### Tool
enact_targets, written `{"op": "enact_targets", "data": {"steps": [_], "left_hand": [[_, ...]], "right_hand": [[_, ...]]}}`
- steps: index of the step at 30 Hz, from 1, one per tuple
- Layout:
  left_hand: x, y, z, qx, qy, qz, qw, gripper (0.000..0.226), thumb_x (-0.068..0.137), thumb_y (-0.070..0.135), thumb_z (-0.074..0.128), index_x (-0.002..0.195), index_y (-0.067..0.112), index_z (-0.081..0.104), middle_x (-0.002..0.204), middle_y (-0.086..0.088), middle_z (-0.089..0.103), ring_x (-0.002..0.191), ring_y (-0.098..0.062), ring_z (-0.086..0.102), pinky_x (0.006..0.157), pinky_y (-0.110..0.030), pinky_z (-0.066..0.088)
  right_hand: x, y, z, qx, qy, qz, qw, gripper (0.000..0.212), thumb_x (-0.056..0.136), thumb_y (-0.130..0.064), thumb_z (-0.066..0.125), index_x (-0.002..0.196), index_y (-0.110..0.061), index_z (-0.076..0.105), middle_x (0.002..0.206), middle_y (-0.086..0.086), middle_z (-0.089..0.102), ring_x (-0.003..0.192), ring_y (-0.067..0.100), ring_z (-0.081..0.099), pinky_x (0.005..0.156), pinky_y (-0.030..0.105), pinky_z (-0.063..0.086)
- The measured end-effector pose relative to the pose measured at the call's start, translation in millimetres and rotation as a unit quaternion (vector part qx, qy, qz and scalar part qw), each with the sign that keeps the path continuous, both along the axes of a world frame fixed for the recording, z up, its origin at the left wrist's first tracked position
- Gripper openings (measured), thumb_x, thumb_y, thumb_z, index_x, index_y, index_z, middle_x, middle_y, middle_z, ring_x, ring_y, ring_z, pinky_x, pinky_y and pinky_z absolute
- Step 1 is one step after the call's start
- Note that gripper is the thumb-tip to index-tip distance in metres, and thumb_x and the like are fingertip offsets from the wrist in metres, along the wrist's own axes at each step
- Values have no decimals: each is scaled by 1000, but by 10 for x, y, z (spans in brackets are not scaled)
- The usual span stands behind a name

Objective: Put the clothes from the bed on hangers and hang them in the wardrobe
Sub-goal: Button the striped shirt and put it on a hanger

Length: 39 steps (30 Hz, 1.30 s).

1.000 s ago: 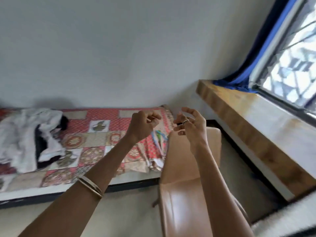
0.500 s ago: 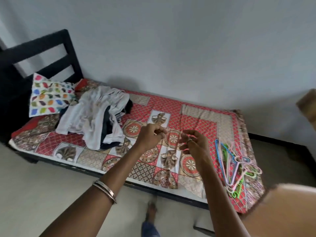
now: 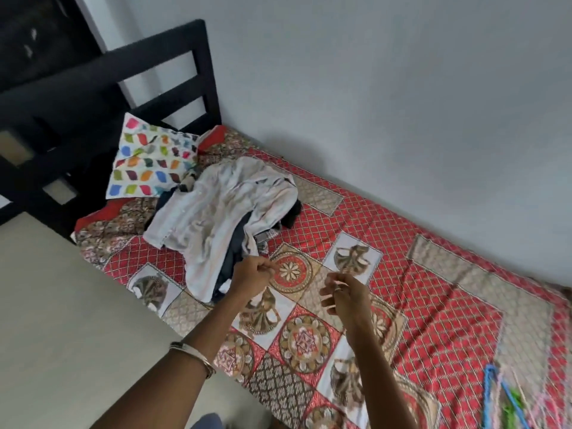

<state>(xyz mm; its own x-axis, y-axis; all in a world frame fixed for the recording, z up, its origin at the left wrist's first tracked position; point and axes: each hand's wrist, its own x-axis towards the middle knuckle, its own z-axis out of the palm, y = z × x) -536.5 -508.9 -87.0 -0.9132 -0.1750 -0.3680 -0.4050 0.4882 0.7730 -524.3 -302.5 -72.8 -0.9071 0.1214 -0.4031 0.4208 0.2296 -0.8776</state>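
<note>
Head view has swung left to the clothes [image 3: 223, 218] heaped on the bed [image 3: 433, 274]; left hand [image 3: 250, 275] and right hand [image 3: 345, 294], fingers curled, hold nothing visible, hangers [image 3: 507, 400] untouched near right

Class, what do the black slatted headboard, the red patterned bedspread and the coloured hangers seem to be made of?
Black slatted headboard: probably painted wood, matt, rigid slats. Red patterned bedspread: quilted cloth, stitched diamonds, creases. Coloured hangers: likely plastic, thin bright rods, though blurred.

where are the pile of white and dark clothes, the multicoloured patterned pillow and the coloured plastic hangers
pile of white and dark clothes [image 3: 223, 209], head view, top white garment
multicoloured patterned pillow [image 3: 148, 159], head view, centre
coloured plastic hangers [image 3: 507, 400], head view, blue hanger
</note>
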Motion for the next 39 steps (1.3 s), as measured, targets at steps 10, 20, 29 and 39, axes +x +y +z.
{"op": "enact_targets", "data": {"steps": [10, 20, 29, 39], "left_hand": [[-1375, -1307, -877, -134, -130, 77, 979, 40, 86, 20, 63, 123, 5, 59, 123, -15, 61, 114, -33, 56, 92, -36, 48], [-2600, -1827, -1820, -314, -118, -138, 932, 51, 84, 52, 60, 124, 20, 55, 126, -10, 52, 120, -34, 45, 97, -47, 37], [-2748, -1797, -2049, -209, -112, -76, 968, 26, 83, 33, 63, 84, 9, 73, 86, -12, 70, 89, -30, 64, 82, -37, 47], [-2527, -1957, -806, 203, -115, -231, 945, 19, 85, -2, 65, 74, 14, 65, 52, 14, 55, 45, 7, 48, 48, -8, 39]], "right_hand": [[-1472, -830, -598, 19, -45, 14, 999, 15, 94, -4, 53, 95, -12, 67, 75, 9, 71, 53, 18, 61, 51, 29, 46], [-2305, -1696, -1561, 16, -135, -14, 991, 15, 94, -1, 52, 88, -5, 66, 67, 13, 66, 53, 21, 56, 45, 25, 41], [-2694, -2187, -1759, 39, -176, 29, 983, 14, 95, -7, 53, 97, -10, 67, 79, 10, 72, 60, 17, 65, 51, 25, 50], [-3236, -2626, -1452, -298, -283, -86, 908, 61, 75, -52, 68, 117, -7, 65, 105, 13, 72, 98, 27, 68, 90, 43, 53]]}}
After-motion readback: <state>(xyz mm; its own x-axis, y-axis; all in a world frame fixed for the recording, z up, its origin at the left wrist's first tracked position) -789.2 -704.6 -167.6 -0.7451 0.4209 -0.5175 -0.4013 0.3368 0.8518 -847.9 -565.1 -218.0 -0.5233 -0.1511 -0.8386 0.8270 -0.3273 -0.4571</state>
